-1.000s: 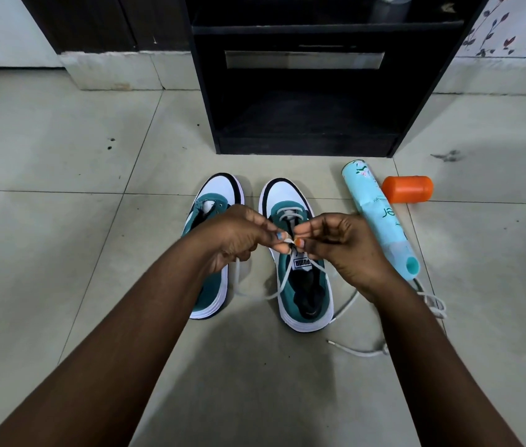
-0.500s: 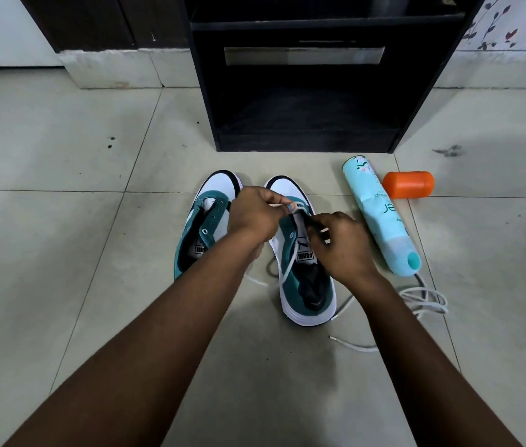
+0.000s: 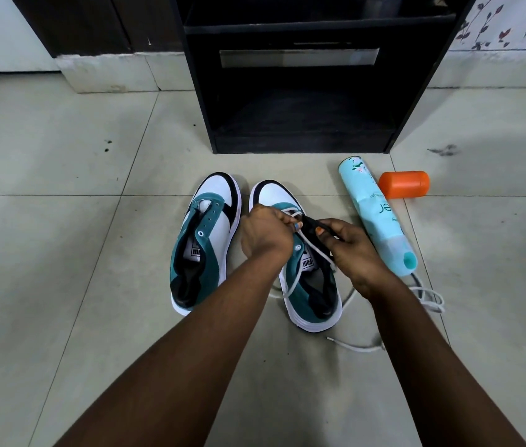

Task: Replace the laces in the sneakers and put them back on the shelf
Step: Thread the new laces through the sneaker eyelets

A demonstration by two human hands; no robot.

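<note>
Two teal, white and black sneakers stand on the tiled floor, toes toward a black shelf unit (image 3: 303, 101). The left sneaker (image 3: 205, 240) has bare eyelets and no lace. Over the right sneaker (image 3: 307, 285) both hands work at the front eyelets. My left hand (image 3: 266, 233) pinches a white lace (image 3: 290, 287) at the sneaker's left eyelet row. My right hand (image 3: 350, 250) pinches the same lace beside the black tongue. The lace's loose ends trail down past the sneaker's sides. A second white lace (image 3: 429, 300) lies coiled on the floor to the right.
A pale blue spray can (image 3: 374, 214) lies on the floor right of the sneakers, with its orange cap (image 3: 404, 184) beside it. The shelf unit's lower compartment is dark and open. A wall plinth (image 3: 107, 72) runs behind on the left.
Both hands have dropped from mid-air down onto the right sneaker's front eyelets, carrying the lace with them. The left sneaker is now uncovered.
</note>
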